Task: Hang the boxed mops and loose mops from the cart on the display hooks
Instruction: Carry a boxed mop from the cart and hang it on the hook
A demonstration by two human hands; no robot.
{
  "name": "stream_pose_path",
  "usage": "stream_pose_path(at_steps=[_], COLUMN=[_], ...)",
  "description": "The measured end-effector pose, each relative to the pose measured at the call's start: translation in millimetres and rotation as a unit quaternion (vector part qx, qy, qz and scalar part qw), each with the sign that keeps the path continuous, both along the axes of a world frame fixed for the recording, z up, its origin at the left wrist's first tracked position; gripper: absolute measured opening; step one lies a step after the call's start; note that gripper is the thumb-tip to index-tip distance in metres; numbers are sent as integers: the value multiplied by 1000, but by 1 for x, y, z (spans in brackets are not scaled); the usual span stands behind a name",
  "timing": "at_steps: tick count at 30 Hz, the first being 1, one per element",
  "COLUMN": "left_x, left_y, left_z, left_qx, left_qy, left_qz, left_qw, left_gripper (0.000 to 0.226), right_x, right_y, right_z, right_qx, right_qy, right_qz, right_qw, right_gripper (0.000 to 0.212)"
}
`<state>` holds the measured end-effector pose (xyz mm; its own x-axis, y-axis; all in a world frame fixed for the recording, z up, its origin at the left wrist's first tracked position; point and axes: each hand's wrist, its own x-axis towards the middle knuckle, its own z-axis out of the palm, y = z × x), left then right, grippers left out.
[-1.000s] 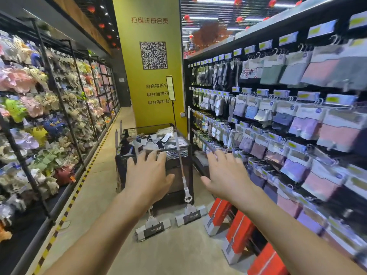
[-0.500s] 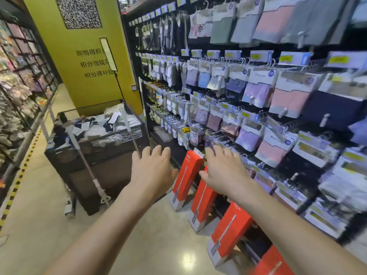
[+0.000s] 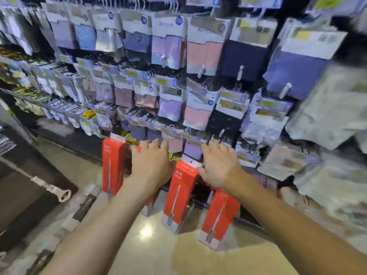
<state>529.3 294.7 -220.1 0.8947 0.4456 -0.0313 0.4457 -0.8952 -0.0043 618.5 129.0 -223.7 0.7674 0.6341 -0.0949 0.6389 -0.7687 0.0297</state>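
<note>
**Op:** Since half a second back, my view has swung right and dropped: the yellow pillar is gone, the cart has slid to the left edge, and the red boxed mops now sit straight under my hands.

**Partner:** What are your hands doing?

**Op:** Nearest first. Left hand and right hand are both palm down with the fingers spread wide, holding nothing. I can't tell whether the right one touches the box top just beside it.

**Partner:** Which step is this?

**Op:** I judge it the reach for a boxed mop, not yet a grasp. Four boxes stand on the floor below my fingers, leaning against the base of the rack. Next I'd close on one near its white hang tab and lift it toward a free display hook.

**Partner:** Orientation?

**Op:** Long axis roughly upright, tab end up and tilted away toward the rack. Left of my fingers, a loose mop leans against the cart. Beyond the fingers hang blurred garment packs.
</note>
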Motion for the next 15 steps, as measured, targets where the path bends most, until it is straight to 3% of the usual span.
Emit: stream_pose_path(at_steps=[7,15], left_x=[74,136], left_y=[-36,-101], left_z=[-57,-134], left_qx=[-25,-64], left_qy=[53,143], left_qz=[-127,-202], left_qw=[990,967], left_gripper=[63,64], right_x=[27,59], right_y=[-55,-117], right_z=[-54,-130], right_qx=[-23,-19], right_qy=[60,114], right_qz=[-146,-231], right_qw=[987,966], right_gripper=[68,70])
